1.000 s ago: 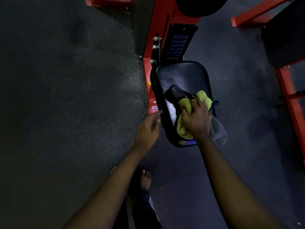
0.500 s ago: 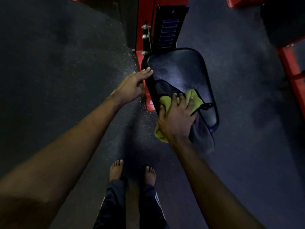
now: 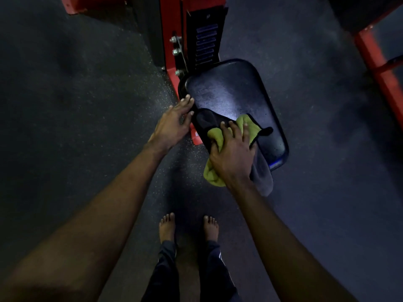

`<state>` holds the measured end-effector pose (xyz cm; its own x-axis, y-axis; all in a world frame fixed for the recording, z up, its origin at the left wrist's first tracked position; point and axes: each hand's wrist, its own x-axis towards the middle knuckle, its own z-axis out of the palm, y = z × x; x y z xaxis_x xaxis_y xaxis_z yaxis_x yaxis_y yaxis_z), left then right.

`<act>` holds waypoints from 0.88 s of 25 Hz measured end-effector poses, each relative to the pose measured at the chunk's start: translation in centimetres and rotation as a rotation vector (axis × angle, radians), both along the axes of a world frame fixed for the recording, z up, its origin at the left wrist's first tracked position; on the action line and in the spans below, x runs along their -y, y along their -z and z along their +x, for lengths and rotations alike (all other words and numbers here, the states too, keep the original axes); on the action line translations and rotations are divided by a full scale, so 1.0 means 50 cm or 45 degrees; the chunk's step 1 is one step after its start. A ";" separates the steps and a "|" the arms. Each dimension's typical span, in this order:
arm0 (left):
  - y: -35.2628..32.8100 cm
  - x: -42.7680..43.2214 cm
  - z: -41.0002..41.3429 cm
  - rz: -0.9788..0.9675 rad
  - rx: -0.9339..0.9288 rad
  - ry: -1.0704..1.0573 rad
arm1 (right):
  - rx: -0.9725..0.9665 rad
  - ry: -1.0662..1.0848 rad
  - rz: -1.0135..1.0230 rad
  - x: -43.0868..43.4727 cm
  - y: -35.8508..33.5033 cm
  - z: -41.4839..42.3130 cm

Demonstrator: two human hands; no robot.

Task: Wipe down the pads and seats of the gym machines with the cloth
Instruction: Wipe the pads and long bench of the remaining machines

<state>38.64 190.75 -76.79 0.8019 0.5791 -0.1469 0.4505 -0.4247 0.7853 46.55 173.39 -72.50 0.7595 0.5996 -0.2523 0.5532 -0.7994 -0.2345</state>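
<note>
**A:** How far along is the wiping?

**B:** Partway through one seat, I'd judge. Start from the big things. There is the dark speckled floor [image 3: 65,105], and the machine's red frame [image 3: 169,29] rises at the top. The black seat [image 3: 229,92] is bolted to that frame. A second red frame [image 3: 375,62] stands well apart at the right edge, and I would guess its padding is yet to be done.

**A:** And the seat itself?

**B:** Its far half is bare and catches the light with a dull, speckled sheen. I cannot tell whether that part is wiped or only damp. The near-left part is under the cloth [image 3: 214,136], so the wiping is happening there.

**A:** Where exactly does the cloth lie?

**B:** It is bunched on the seat's near-left area. It is yellow-green on one face and dark grey on the other, and a grey fold hangs off the near edge.

**A:** And the hands?

**B:** The right hand [image 3: 233,155] presses the cloth down with its fingers spread flat, not clenched round it. The left hand [image 3: 172,123] rests against the seat's left edge with fairly straight fingers and grasps nothing. It seems to be steadying the seat.

**A:** Any bucket, bottle or bin?

**B:** No container shows anywhere in view.
</note>
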 end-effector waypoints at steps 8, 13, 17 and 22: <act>0.007 0.007 0.008 0.122 -0.137 0.031 | 0.001 -0.031 0.098 0.083 -0.004 0.052; 0.002 0.014 0.013 0.180 -0.170 -0.014 | -0.019 -0.116 0.037 0.067 -0.006 0.050; -0.021 0.045 0.032 0.166 -0.254 -0.089 | -0.045 -0.175 0.089 0.187 -0.016 0.090; -0.028 0.086 0.058 0.127 -0.320 -0.155 | -0.109 0.182 0.184 0.119 -0.018 0.192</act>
